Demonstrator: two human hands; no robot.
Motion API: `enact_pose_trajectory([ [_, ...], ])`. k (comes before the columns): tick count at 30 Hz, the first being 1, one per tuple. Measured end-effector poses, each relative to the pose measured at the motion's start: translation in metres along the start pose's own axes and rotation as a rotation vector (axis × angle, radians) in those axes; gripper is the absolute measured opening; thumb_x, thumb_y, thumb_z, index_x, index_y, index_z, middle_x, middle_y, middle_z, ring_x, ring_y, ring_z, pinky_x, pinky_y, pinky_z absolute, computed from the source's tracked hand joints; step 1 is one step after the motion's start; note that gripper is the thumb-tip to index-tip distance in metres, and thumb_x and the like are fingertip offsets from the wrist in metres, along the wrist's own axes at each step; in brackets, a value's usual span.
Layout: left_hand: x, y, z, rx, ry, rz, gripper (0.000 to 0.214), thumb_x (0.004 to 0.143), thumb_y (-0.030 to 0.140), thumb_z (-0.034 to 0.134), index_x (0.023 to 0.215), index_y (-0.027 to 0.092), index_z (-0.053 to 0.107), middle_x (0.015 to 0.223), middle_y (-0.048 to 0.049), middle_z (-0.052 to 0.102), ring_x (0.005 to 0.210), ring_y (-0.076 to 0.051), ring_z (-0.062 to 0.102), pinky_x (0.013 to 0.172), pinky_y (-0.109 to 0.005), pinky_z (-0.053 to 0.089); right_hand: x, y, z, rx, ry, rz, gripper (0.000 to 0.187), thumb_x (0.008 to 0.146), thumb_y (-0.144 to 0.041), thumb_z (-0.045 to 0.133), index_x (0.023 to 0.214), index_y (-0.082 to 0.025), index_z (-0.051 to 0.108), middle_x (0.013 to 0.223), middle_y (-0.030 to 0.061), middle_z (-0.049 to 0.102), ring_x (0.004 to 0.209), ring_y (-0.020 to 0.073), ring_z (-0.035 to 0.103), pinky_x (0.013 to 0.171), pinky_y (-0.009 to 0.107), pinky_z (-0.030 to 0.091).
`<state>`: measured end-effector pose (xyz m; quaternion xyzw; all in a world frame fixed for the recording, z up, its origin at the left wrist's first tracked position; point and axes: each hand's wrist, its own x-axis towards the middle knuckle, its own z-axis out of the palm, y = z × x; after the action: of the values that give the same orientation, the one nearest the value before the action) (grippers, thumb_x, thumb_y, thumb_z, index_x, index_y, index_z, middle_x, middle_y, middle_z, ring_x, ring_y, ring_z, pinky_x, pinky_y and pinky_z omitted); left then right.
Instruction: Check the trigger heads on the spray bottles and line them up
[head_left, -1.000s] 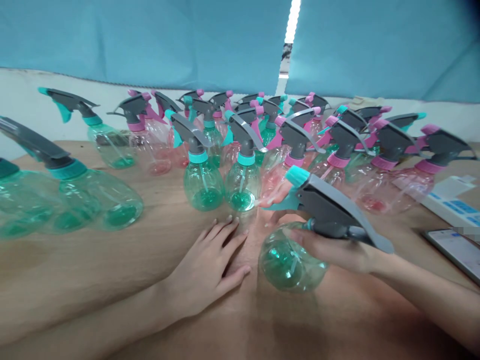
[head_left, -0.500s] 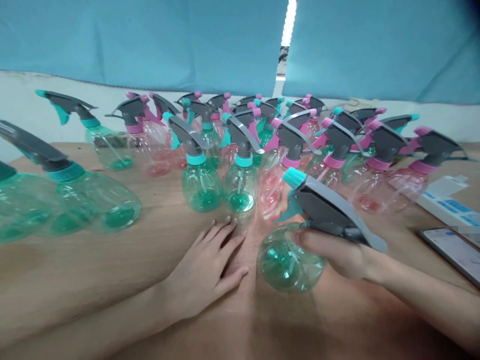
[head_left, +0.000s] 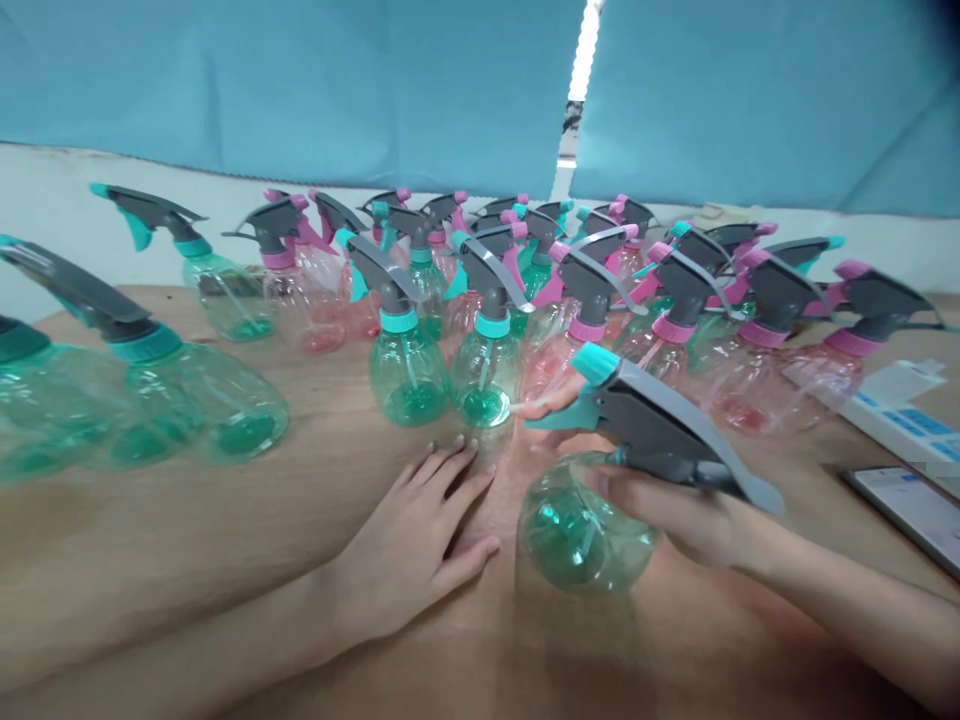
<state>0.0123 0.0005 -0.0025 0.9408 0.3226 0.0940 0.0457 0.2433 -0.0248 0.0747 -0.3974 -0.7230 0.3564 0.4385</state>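
My right hand (head_left: 679,510) is wrapped round the neck of a green spray bottle (head_left: 581,530) with a grey head and teal nozzle (head_left: 596,362), held tilted just over the wooden table (head_left: 225,520). One finger reaches to the teal trigger. My left hand (head_left: 416,545) lies flat on the table with fingers spread, just left of the bottle and holding nothing. Right behind both hands stand two green spray bottles (head_left: 405,365) at the front of a crowd of several more.
Several pink and green spray bottles (head_left: 600,290) crowd the back of the table. Larger-looking green ones (head_left: 187,390) stand at the far left. A phone (head_left: 911,505) and a white box (head_left: 896,415) lie at the right. A blue curtain (head_left: 300,90) hangs behind.
The held bottle's trigger finger drew in half a second ago and now stretches out again. The bottle stays in place. My left hand has not moved.
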Motion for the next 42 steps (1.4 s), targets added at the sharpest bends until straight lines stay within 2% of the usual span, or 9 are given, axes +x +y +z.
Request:
enact_pose_trajectory([
  [2,0.0,-0.0001,0.0005,0.002,-0.007,-0.002,0.052,0.096,0.045,0.049,0.139,0.016,0.046,0.144,-0.014,0.045,0.133,-0.032,0.037,0.106,-0.05,0.032,0.0,0.0005,0.0004,0.002,-0.006,0.005,0.02,0.071,-0.01,0.053,0.075,-0.028,0.061,0.065,-0.0004,0.061,0.08,0.0218,0.066,0.069,0.032,0.057],
  [4,0.0001,-0.0004,0.0007,0.002,-0.014,-0.005,0.052,0.096,0.044,0.049,0.139,0.016,0.045,0.144,-0.0139,0.045,0.133,-0.032,0.037,0.106,-0.05,0.032,-0.0015,0.0013,0.0004,0.015,-0.022,0.02,0.026,0.073,-0.011,0.053,0.087,-0.029,0.066,0.074,0.0003,0.066,0.081,0.0216,0.067,0.069,0.033,0.058],
  [7,0.0004,-0.0007,0.0005,0.001,-0.012,-0.007,0.052,0.095,0.045,0.049,0.139,0.018,0.046,0.143,-0.013,0.045,0.133,-0.032,0.037,0.107,-0.049,0.031,-0.0039,0.0021,0.0006,0.044,-0.045,0.044,0.034,0.076,-0.012,0.053,0.101,-0.03,0.067,0.08,0.0012,0.068,0.083,0.0216,0.067,0.064,0.03,0.058],
  [12,0.0004,-0.0006,0.0006,0.002,-0.032,-0.007,0.052,0.095,0.045,0.049,0.139,0.017,0.045,0.144,-0.0129,0.046,0.134,-0.031,0.036,0.108,-0.049,0.028,-0.003,0.002,0.0017,0.059,-0.03,0.035,0.04,0.077,-0.011,0.052,0.108,-0.031,0.065,0.08,0.0022,0.069,0.082,0.0226,0.066,0.065,0.032,0.057],
  [23,-0.0002,-0.0003,0.0014,0.01,-0.048,-0.005,0.054,0.096,0.046,0.048,0.14,0.015,0.045,0.145,-0.0135,0.043,0.135,-0.031,0.034,0.109,-0.049,0.028,-0.0024,0.0039,-0.0001,0.068,-0.041,0.008,0.043,0.078,-0.012,0.052,0.116,-0.031,0.062,0.099,0.0033,0.071,0.081,0.0215,0.067,0.068,0.034,0.058],
  [29,-0.001,0.0,-0.0007,0.006,-0.05,-0.009,0.053,0.096,0.045,0.049,0.14,0.016,0.046,0.144,-0.0134,0.044,0.134,-0.031,0.035,0.108,-0.049,0.029,0.0003,0.0,0.0008,-0.019,-0.003,-0.005,0.045,0.072,-0.01,0.048,0.11,-0.03,0.065,0.087,0.0028,0.072,0.081,0.0226,0.069,0.068,0.034,0.058],
  [31,-0.0008,0.0,-0.0007,0.004,-0.044,-0.006,0.053,0.095,0.045,0.05,0.139,0.016,0.047,0.144,-0.0138,0.044,0.134,-0.032,0.035,0.107,-0.049,0.029,0.0001,0.0008,0.0002,-0.026,-0.018,-0.005,0.043,0.073,-0.011,0.048,0.108,-0.029,0.066,0.086,0.003,0.072,0.081,0.023,0.069,0.068,0.034,0.059],
  [37,0.0009,-0.0007,0.0006,-0.002,-0.005,0.008,0.053,0.095,0.045,0.05,0.138,0.015,0.048,0.143,-0.0145,0.045,0.133,-0.032,0.036,0.107,-0.049,0.03,-0.0006,0.0079,-0.0052,-0.064,-0.099,-0.018,0.038,0.078,-0.012,0.05,0.106,-0.03,0.067,0.089,0.0027,0.072,0.089,0.0238,0.069,0.081,0.038,0.058],
  [42,0.0007,-0.0001,-0.0001,0.005,-0.007,0.01,0.053,0.095,0.045,0.05,0.138,0.015,0.048,0.143,-0.0144,0.045,0.133,-0.032,0.037,0.106,-0.049,0.031,-0.0023,0.0093,-0.0077,-0.084,-0.123,-0.018,0.038,0.08,-0.012,0.046,0.108,-0.03,0.066,0.089,0.0027,0.072,0.092,0.0232,0.069,0.079,0.037,0.058],
])
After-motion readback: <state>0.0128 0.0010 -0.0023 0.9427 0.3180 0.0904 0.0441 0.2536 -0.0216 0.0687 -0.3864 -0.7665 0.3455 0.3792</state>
